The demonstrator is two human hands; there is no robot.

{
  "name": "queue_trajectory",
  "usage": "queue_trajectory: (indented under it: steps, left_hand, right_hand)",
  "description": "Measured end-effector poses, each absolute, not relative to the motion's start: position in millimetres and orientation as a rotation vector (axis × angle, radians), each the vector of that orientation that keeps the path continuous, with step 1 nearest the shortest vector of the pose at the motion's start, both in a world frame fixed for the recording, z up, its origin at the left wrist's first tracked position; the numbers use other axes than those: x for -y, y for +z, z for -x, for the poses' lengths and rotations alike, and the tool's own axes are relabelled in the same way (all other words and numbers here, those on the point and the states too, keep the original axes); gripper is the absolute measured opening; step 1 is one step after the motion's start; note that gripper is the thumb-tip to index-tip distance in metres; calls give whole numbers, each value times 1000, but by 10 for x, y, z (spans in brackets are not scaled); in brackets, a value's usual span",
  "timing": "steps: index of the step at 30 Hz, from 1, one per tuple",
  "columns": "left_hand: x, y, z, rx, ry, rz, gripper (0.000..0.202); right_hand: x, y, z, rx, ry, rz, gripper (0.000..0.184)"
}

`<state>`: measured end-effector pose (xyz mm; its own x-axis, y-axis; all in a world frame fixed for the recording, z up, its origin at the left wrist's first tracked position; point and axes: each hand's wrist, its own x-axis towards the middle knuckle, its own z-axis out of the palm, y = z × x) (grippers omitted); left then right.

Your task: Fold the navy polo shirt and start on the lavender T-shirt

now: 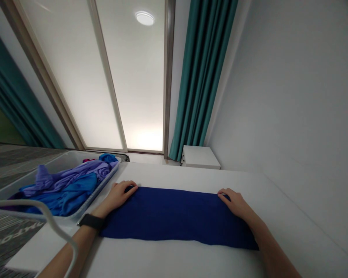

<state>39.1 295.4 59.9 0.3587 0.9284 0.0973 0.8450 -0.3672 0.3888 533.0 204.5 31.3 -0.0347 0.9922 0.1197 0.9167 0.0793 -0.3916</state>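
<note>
A dark blue cloth (174,216) lies folded into a long flat strip across the white table (191,177). My left hand (120,195) rests on its far left corner, fingers curled over the edge and gripping the fabric. My right hand (234,202) sits on the far right corner, fingers likewise bent over the cloth's edge. A black watch (91,222) is on my left wrist.
A translucent bin (107,181) at the left holds several crumpled blue and purple garments (66,185). A white curved tube (46,216) crosses the lower left. A small white cabinet (200,156) stands beyond the table by teal curtains (200,77). A white wall runs along the right.
</note>
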Motion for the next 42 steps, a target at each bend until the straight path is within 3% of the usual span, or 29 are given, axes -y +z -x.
queue_trajectory:
  steps: [8, 21, 29, 35, 42]
  left_hand:
    - [-2991, 542, -373, -1704, 357, -2414, 39]
    - [-2909, 647, -357, -1848, 169, -2497, 32]
    - [-2772, 684, -596, -1661, 365, -2705, 34]
    - [-2766, 615, -930, -1370, 443, -2705, 32]
    - [-2848, 577, -989, -1378, 371, -2571, 36]
  right_hand:
    - [-2136, 254, -5390, 1906, 206, 2058, 39]
    - [-2181, 212, -5367, 1943, 60, 2249, 31]
    - [-2071, 412, -5034, 2098, -164, 2068, 30]
    - [-2119, 406, -4578, 2226, 26, 1653, 34]
    - [-2230, 319, -4495, 2253, 70, 1738, 38]
